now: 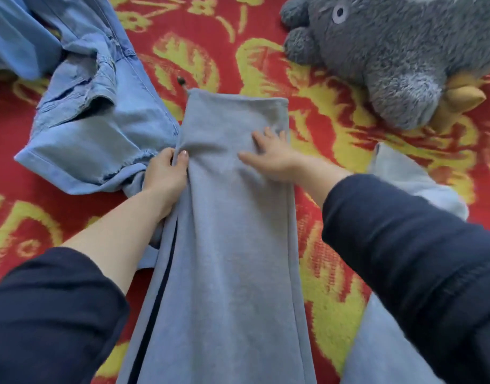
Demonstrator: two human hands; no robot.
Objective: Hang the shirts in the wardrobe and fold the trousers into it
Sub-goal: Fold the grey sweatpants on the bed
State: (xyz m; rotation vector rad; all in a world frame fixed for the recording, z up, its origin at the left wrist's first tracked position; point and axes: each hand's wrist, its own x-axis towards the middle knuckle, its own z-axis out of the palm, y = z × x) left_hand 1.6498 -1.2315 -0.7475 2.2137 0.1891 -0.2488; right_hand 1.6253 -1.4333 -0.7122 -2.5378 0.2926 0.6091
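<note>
A blue denim shirt (94, 117) is lying toward the far left corner of the red and yellow blanket (335, 112), its hem touching the grey trousers (230, 217). A grey plush toy (390, 59) is lying toward the far right corner. Near the right edge, a pale blue garment (396, 167) is being partly hidden by the right sleeve (404, 245). The trousers are being held flat down the blanket's middle. Their left edge is being pinched by the left hand (163, 176), and their upper part is being pressed by the right hand (271, 156), fingers spread. A small dark thing (181, 80), possibly a drawstring tip, is lying just beyond their far end.
</note>
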